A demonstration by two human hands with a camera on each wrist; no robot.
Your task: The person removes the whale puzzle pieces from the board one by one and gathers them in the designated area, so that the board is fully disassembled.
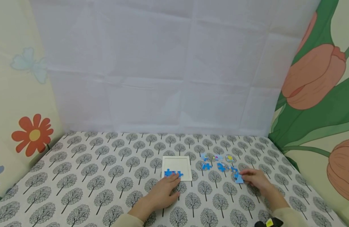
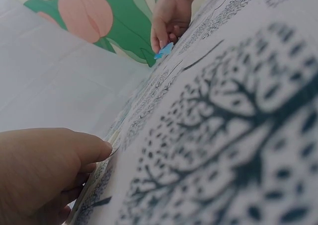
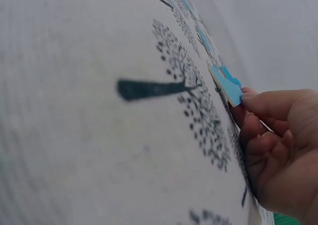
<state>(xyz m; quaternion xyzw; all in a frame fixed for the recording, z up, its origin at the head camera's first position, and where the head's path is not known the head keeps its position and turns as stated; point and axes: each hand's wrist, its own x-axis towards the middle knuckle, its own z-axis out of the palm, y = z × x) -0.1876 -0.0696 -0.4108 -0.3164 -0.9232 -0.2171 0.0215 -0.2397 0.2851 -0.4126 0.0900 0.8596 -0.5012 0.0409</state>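
A white puzzle frame [image 1: 174, 162] lies on the table with blue puzzle pieces [image 1: 169, 172] along its near edge. My left hand [image 1: 164, 190] rests over that near edge, its fingertips touching the pieces and its fingers fairly straight. To the right, my right hand [image 1: 255, 180] pinches a blue puzzle piece [image 1: 238, 179] between thumb and fingers. The right wrist view shows the pinched puzzle piece [image 3: 228, 86] tilted up from the cloth. In the left wrist view the left thumb [image 2: 92, 146] shows, while most of that hand's fingertips are hidden.
Several loose puzzle pieces [image 1: 221, 167] lie between the frame and my right hand, one with a yellow sun [image 1: 229, 158]. The tablecloth [image 1: 106, 189] is printed with trees. A white sheet [image 1: 163, 63] hangs behind. A black and yellow object [image 1: 269, 223] is at the right sleeve.
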